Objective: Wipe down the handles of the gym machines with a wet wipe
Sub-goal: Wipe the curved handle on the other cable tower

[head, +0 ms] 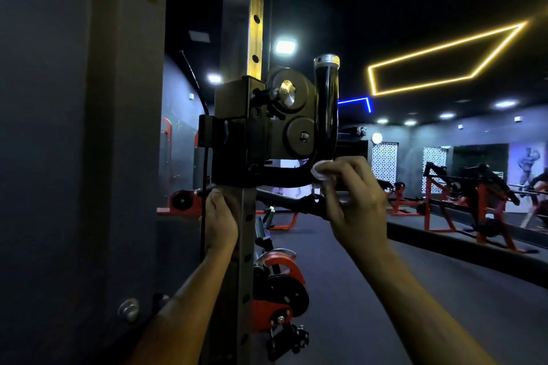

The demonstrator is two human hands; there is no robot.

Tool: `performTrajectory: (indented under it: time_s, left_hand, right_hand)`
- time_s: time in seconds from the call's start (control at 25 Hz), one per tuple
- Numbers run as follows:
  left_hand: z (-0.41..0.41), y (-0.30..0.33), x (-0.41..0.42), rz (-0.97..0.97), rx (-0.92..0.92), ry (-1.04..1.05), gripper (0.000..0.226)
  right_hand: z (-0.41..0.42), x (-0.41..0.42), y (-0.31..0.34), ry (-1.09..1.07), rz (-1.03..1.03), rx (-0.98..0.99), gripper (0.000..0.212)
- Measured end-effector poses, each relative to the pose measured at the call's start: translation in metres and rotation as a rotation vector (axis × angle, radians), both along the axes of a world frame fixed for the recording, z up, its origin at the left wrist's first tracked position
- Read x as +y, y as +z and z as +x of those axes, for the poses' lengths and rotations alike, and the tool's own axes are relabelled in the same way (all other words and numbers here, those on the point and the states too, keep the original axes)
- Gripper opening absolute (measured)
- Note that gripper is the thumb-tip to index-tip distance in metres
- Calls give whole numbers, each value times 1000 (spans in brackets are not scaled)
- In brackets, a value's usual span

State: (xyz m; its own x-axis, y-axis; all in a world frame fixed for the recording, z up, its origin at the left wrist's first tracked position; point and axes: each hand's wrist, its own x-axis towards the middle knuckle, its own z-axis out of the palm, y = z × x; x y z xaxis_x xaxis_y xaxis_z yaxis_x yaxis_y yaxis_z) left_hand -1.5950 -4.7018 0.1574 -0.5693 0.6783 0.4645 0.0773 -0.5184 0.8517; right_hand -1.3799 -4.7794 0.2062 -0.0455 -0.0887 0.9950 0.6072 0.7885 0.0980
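Fingers (335, 170) of the right hand (355, 201) pinch the wet wipe (318, 170) against the handle (326, 104)'s bend; left hand (221, 216) grips the upright post (246, 231).

Handle (326, 115) right of upright post (246, 231); wipe (319, 170) at its lower bend.

We are looking forward from head height, close to the machine upright (243, 231), gym floor (341, 275) stretching beyond.
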Motion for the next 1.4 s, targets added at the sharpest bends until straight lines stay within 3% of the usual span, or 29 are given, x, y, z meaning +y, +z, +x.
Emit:
performTrajectory:
  time_s: [0.28,0.48,0.72,1.08,1.24,1.4]
  left_hand:
    - [3,1,-5,-3,-73,-37,46]
    - [4,1,-6,1,-158,-76,45]
    - [6,0,-7,6,-162,-73,40]
    - [11,3,-17,-19,-132,-27,38]
    - [14,4,-23,-29,-175,-29,41]
    - [19,1,-35,-27,-167,-43,49]
  right_hand:
    - [-33,23,-34,186,-155,147,9]
    - [-76,34,-37,715,-569,688,20]
    - [-112,45,-15,1221,-856,888,25]
    - [-80,28,-26,1436,-972,770,17]
    - [-27,-7,-31,1336,-890,748,13]
    - [18,-51,-57,1095,-905,796,18]
